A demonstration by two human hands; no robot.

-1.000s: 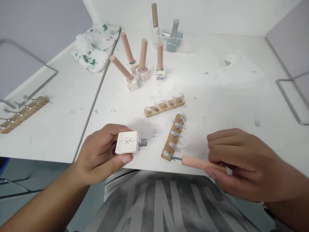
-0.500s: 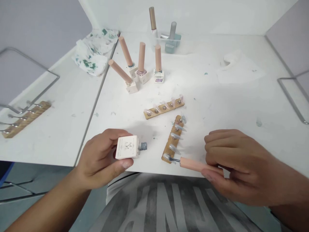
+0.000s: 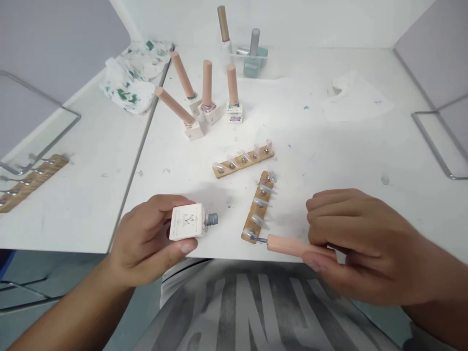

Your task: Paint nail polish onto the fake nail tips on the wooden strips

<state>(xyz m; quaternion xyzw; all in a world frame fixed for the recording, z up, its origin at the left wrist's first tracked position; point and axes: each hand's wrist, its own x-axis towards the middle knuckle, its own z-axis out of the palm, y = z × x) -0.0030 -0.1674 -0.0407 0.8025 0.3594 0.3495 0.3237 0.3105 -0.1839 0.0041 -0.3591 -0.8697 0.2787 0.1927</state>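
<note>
My left hand [image 3: 148, 239] holds an open white square polish bottle [image 3: 187, 222] on its side, its grey neck pointing right. My right hand [image 3: 360, 243] grips the peach brush cap [image 3: 288, 245], and the brush tip touches the nearest false nail on a wooden strip [image 3: 257, 206] that carries several clear nail tips. A second wooden strip of nail tips [image 3: 243, 160] lies just beyond it.
Several capped polish bottles [image 3: 206, 92] stand at mid-table, with more in a clear holder [image 3: 252, 56] at the back. A stained crumpled tissue [image 3: 133, 83] lies back left, a white tissue [image 3: 356, 100] back right. Another wooden strip [image 3: 27, 180] sits far left. Metal frames flank both sides.
The view has shifted slightly; both hands keep their grips, and the brush stays at the nearest nail tip on the strip.
</note>
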